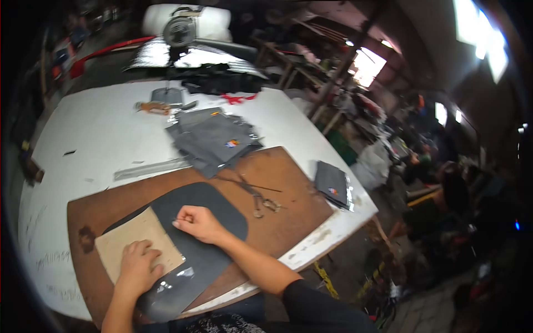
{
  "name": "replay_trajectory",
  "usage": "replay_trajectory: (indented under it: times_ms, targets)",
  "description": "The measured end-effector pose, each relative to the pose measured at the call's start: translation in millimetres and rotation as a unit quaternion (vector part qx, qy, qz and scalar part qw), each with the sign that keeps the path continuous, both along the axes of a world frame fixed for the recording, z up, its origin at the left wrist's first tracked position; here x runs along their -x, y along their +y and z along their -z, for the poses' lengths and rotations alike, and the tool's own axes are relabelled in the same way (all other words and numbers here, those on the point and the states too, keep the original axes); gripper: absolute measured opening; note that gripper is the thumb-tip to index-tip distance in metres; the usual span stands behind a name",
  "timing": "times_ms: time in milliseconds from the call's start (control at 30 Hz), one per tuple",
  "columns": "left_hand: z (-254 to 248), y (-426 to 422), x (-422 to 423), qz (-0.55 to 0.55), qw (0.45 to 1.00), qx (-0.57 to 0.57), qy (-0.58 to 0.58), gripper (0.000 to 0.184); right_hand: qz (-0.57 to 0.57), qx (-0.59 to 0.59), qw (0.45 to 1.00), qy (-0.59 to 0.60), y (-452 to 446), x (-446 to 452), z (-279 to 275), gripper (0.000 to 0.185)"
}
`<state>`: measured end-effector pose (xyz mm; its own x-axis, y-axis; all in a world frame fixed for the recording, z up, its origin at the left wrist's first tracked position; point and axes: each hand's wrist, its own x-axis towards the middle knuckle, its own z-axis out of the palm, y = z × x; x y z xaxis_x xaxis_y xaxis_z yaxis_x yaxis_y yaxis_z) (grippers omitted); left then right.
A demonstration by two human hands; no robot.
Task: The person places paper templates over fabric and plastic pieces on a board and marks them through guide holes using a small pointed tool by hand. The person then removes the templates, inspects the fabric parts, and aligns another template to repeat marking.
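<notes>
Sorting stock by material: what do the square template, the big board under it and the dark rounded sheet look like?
Square template: likely cardboard, matte tan with crisp straight edges.
Board: probably hardboard or plywood, brown, stained and flat.
Dark sheet: smooth grey, perhaps rubber or vinyl; glossy patches suggest clear film.

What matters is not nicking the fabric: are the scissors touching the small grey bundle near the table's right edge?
Apart. The head view plainly shows a stretch of bare brown board between the scissors and the grey bundle.
</notes>
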<state>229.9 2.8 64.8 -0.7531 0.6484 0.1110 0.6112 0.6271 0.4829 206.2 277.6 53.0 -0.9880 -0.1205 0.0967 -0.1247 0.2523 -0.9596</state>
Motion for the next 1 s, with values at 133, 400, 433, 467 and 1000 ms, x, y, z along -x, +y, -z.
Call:
replay_trajectory:
  times_ms: [133, 400, 433, 467, 1000]
  targets:
    - [-1.7, 15.8, 36.4, 0.053, 0.994, 0.052, 0.079, 0.036, 0.115, 0.01, 0.992, 0.041, 14.0, 13.1, 19.9, 0.03]
    - [-2.6, 43.1, 76.3, 0.069, 0.987, 0.134, 0.053, 0.055, 0.14, -0.036, 0.985, 0.094, 15.2, 19.9, 28.5, 0.034]
    - [-11.9, 44.9, 74.8, 0.066, 0.987, 0.139, 0.046, 0.052, 0.137, -0.042, 0.984, 0.105, 14.3, 19.8, 28.0, 0.034]
    - [-26.4, 46.4, 70.8, 0.062, 0.987, 0.144, 0.038, 0.049, 0.138, -0.037, 0.985, 0.094, 14.4, 19.5, 27.4, 0.033]
    - [24.6, -64.3, 142.7, -0.279, 0.957, -0.07, 0.041, 0.009, 0.201, -0.064, 0.975, 0.071, 19.5, 14.7, 17.5, 0.022]
